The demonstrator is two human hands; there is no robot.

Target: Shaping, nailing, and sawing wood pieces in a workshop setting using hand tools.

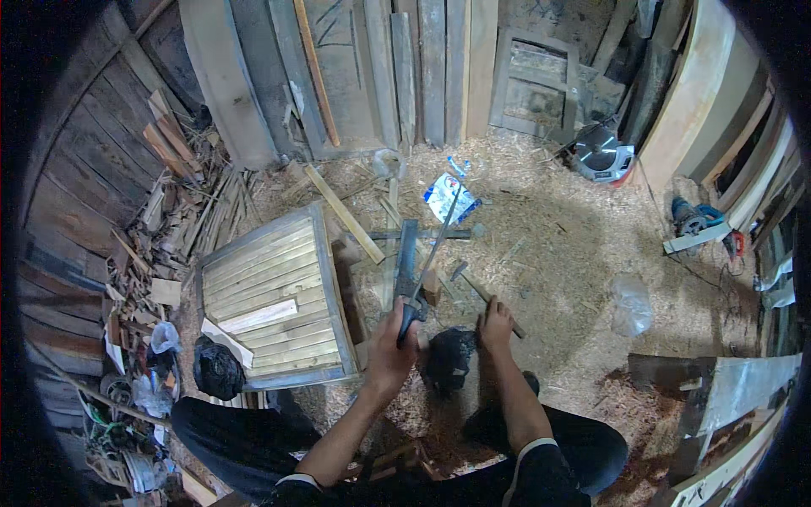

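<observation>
My left hand (395, 342) grips the black handle of a long, thin-bladed tool (438, 241), its blade angled up to the right. A dark grey strip (405, 253) lies just behind it; whether my hand also holds it I cannot tell. My right hand (498, 325) has its fingers curled on the wooden handle of a hammer (477, 290). A small wooden block (432, 286) and a black plastic bundle (448, 359) sit between my hands. To the left, a framed panel of light slats (266, 279) carries loose pieces of wood.
Shavings cover the floor around a blue-and-white packet (448, 198) and loose battens (342, 211). Scrap wood (165, 287) is piled left. Boards lean on the walls. A circular saw (601, 156), another power tool (693, 218) and a clear bag (629, 304) lie right, with sheets (748, 384) lower right.
</observation>
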